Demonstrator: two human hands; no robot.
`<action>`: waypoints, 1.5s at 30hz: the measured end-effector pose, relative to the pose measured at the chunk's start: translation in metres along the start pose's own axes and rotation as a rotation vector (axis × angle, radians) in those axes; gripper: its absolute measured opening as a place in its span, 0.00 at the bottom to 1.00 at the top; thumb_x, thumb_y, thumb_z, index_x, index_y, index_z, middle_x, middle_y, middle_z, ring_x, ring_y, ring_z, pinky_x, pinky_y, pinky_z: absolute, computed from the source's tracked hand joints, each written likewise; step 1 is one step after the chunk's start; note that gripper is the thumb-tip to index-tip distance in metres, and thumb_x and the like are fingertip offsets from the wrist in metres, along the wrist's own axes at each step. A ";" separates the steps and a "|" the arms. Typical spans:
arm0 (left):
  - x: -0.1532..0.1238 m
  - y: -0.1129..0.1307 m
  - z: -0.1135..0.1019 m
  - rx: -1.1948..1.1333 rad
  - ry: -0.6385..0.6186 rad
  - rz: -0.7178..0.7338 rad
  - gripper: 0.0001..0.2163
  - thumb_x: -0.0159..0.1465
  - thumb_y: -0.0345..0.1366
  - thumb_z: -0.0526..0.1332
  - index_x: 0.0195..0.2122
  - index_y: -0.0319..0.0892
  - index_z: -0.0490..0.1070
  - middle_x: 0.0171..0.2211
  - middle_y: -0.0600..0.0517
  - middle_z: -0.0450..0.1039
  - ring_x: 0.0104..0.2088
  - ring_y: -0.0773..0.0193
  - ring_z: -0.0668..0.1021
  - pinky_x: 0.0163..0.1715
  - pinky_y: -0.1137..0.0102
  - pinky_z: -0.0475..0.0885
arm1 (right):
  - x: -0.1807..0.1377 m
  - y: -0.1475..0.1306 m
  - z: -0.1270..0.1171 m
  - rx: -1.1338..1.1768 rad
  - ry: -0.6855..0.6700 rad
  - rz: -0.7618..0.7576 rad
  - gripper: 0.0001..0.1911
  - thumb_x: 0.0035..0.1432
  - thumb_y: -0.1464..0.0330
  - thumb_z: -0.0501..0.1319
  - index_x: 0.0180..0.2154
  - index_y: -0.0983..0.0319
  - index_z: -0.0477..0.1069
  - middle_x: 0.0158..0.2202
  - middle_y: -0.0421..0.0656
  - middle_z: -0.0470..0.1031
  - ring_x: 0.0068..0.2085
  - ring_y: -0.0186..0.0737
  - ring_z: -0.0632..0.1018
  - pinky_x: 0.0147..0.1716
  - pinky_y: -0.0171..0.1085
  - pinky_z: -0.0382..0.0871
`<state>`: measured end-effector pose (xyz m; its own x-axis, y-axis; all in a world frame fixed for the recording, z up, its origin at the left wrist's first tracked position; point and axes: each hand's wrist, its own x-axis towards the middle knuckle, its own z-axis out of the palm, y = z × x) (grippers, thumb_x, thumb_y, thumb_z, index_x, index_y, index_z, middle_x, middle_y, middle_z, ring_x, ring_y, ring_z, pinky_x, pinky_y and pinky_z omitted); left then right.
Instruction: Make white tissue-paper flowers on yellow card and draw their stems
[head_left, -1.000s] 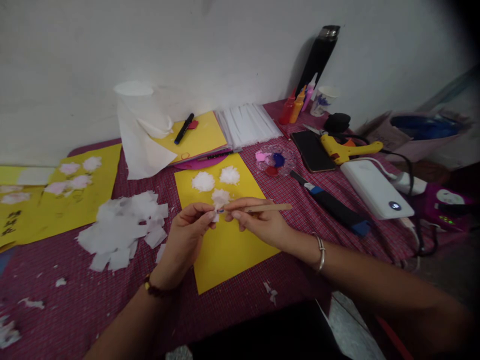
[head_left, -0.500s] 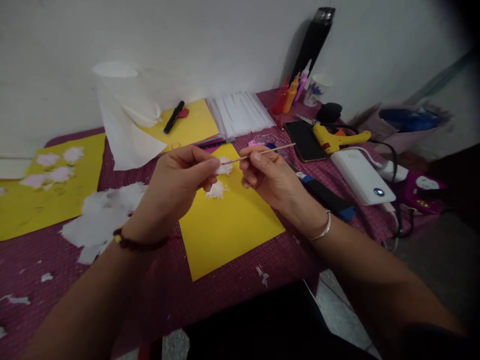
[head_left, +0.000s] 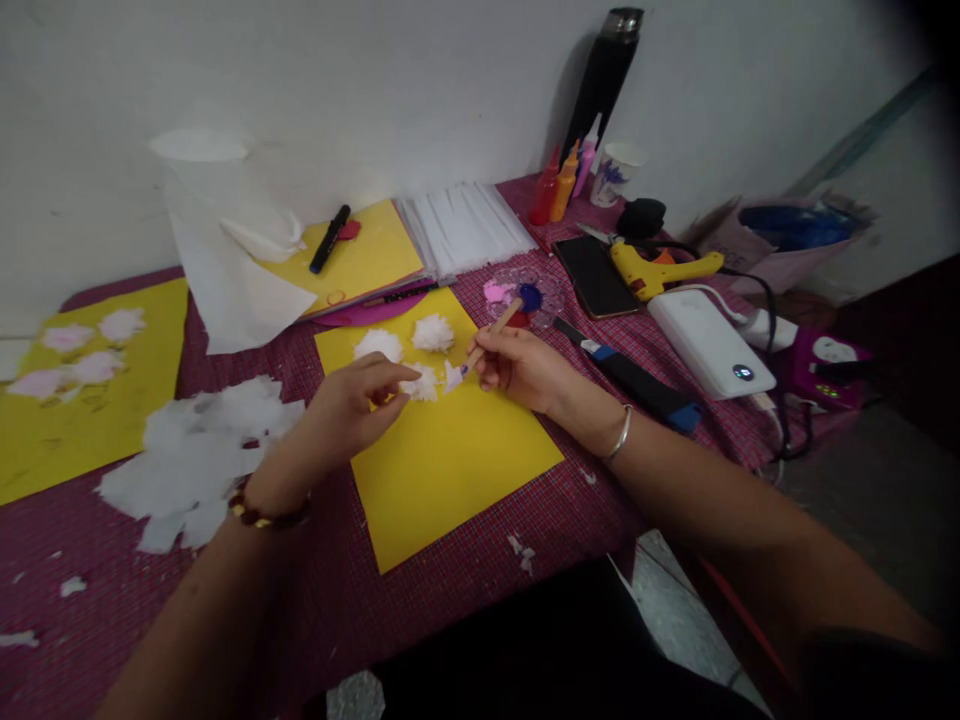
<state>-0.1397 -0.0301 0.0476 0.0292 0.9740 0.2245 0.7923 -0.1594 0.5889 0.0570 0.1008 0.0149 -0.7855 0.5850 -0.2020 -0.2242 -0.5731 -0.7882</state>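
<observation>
Wooden stick (head_left: 506, 316) is pinched in the right hand (head_left: 521, 367); the left hand (head_left: 346, 408) is empty, fingers parted.

I see a dark beaded bracelet (head_left: 259, 519) lower left, a silver bangle (head_left: 622, 434) right of centre, black clothing (head_left: 555, 650) at bottom.

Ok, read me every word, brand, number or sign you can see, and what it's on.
Nothing can be read for certain.
White power bank: lit display, too small to read.
Black marker: any print too blurred.
Pink wrapping: any lettering too blurred.
</observation>
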 end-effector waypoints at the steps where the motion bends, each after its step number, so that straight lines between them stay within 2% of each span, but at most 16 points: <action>1: 0.002 -0.004 0.004 0.045 -0.044 0.033 0.10 0.58 0.34 0.60 0.40 0.44 0.76 0.27 0.52 0.69 0.26 0.66 0.71 0.28 0.70 0.66 | 0.002 0.000 -0.003 -0.026 0.011 -0.006 0.10 0.57 0.67 0.61 0.26 0.64 0.73 0.18 0.36 0.73 0.16 0.26 0.67 0.16 0.28 0.61; 4: 0.008 -0.008 0.017 0.130 -0.138 0.065 0.11 0.59 0.33 0.59 0.41 0.45 0.76 0.30 0.52 0.69 0.26 0.66 0.70 0.28 0.70 0.65 | 0.006 0.001 -0.008 -0.062 0.018 -0.019 0.09 0.56 0.67 0.62 0.26 0.63 0.72 0.19 0.36 0.73 0.16 0.25 0.67 0.17 0.28 0.61; 6: 0.013 -0.009 0.023 0.148 -0.167 0.063 0.08 0.59 0.33 0.59 0.38 0.45 0.76 0.30 0.52 0.70 0.28 0.65 0.71 0.30 0.69 0.64 | 0.006 0.001 -0.009 -0.089 0.009 -0.037 0.08 0.54 0.66 0.64 0.27 0.63 0.72 0.19 0.35 0.72 0.16 0.25 0.67 0.17 0.28 0.61; 8: 0.019 -0.012 0.027 0.142 -0.168 0.054 0.05 0.59 0.33 0.59 0.31 0.44 0.74 0.28 0.52 0.69 0.29 0.64 0.71 0.30 0.69 0.63 | 0.006 0.002 -0.008 -0.111 0.002 -0.059 0.08 0.53 0.65 0.65 0.28 0.63 0.72 0.18 0.34 0.72 0.16 0.25 0.67 0.17 0.27 0.61; 11: 0.025 -0.019 0.028 0.079 -0.122 0.032 0.06 0.58 0.31 0.59 0.25 0.43 0.71 0.25 0.53 0.66 0.27 0.65 0.69 0.28 0.69 0.61 | 0.005 0.004 -0.006 -0.164 0.001 -0.090 0.09 0.52 0.63 0.66 0.30 0.63 0.72 0.19 0.33 0.71 0.17 0.25 0.66 0.17 0.27 0.62; 17: 0.027 -0.032 0.027 -0.060 -0.076 -0.054 0.05 0.58 0.32 0.57 0.28 0.42 0.72 0.26 0.53 0.68 0.28 0.65 0.70 0.30 0.69 0.62 | 0.001 0.010 0.001 -0.433 -0.048 -0.245 0.11 0.56 0.60 0.63 0.33 0.62 0.73 0.24 0.36 0.73 0.21 0.26 0.69 0.20 0.29 0.62; 22: 0.026 -0.040 0.030 -0.120 -0.070 -0.106 0.05 0.59 0.34 0.58 0.27 0.43 0.71 0.26 0.53 0.68 0.29 0.65 0.71 0.30 0.70 0.63 | -0.007 0.017 0.008 -0.673 -0.142 -0.282 0.08 0.59 0.64 0.60 0.31 0.61 0.73 0.30 0.40 0.74 0.27 0.29 0.71 0.24 0.31 0.65; 25: 0.026 -0.042 0.031 -0.146 -0.063 -0.121 0.05 0.59 0.34 0.58 0.27 0.43 0.71 0.26 0.54 0.68 0.29 0.66 0.71 0.30 0.70 0.63 | -0.010 0.022 0.012 -0.777 -0.134 -0.338 0.09 0.60 0.66 0.58 0.29 0.60 0.73 0.35 0.42 0.76 0.31 0.31 0.73 0.27 0.32 0.65; 29: 0.026 -0.041 0.031 -0.158 -0.053 -0.135 0.05 0.58 0.34 0.58 0.27 0.43 0.72 0.26 0.54 0.68 0.28 0.65 0.71 0.30 0.70 0.63 | -0.009 0.027 0.013 -0.894 -0.092 -0.424 0.08 0.62 0.68 0.56 0.33 0.57 0.74 0.38 0.42 0.76 0.35 0.34 0.75 0.32 0.35 0.68; 33: 0.027 -0.041 0.031 -0.178 -0.048 -0.143 0.05 0.58 0.35 0.58 0.27 0.43 0.72 0.26 0.53 0.68 0.29 0.65 0.71 0.30 0.70 0.63 | -0.008 0.027 0.012 -1.027 -0.143 -0.560 0.09 0.63 0.69 0.55 0.38 0.57 0.74 0.38 0.42 0.77 0.40 0.36 0.76 0.42 0.39 0.70; 35: 0.027 -0.040 0.031 -0.190 -0.052 -0.148 0.05 0.57 0.34 0.58 0.26 0.43 0.71 0.26 0.53 0.69 0.29 0.65 0.71 0.30 0.70 0.63 | -0.010 0.026 0.012 -1.115 -0.176 -0.573 0.10 0.64 0.69 0.54 0.40 0.58 0.74 0.40 0.43 0.77 0.42 0.37 0.76 0.43 0.39 0.69; 39: 0.027 -0.039 0.030 -0.174 -0.059 -0.156 0.05 0.57 0.34 0.58 0.25 0.43 0.69 0.24 0.54 0.68 0.27 0.66 0.70 0.28 0.70 0.62 | -0.014 0.024 0.016 -1.275 -0.234 -0.500 0.11 0.65 0.69 0.53 0.41 0.59 0.74 0.43 0.43 0.76 0.43 0.37 0.76 0.42 0.38 0.69; 42: 0.028 -0.041 0.029 -0.171 -0.063 -0.149 0.06 0.58 0.35 0.59 0.25 0.43 0.70 0.24 0.54 0.68 0.26 0.66 0.70 0.27 0.71 0.63 | -0.014 0.023 0.017 -1.213 -0.208 -0.492 0.08 0.62 0.69 0.56 0.38 0.59 0.74 0.40 0.42 0.76 0.40 0.37 0.76 0.40 0.38 0.68; 45: 0.027 -0.040 0.026 -0.220 -0.087 -0.159 0.09 0.61 0.38 0.58 0.26 0.43 0.73 0.23 0.54 0.69 0.25 0.66 0.71 0.26 0.71 0.65 | -0.010 0.018 0.015 -0.863 -0.010 -0.479 0.08 0.62 0.64 0.56 0.35 0.60 0.72 0.32 0.40 0.75 0.29 0.32 0.73 0.30 0.34 0.68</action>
<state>-0.1547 0.0069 0.0104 -0.0249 0.9982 0.0543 0.6404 -0.0257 0.7676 0.0525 0.0761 0.0112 -0.7271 0.6391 0.2506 -0.0247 0.3405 -0.9399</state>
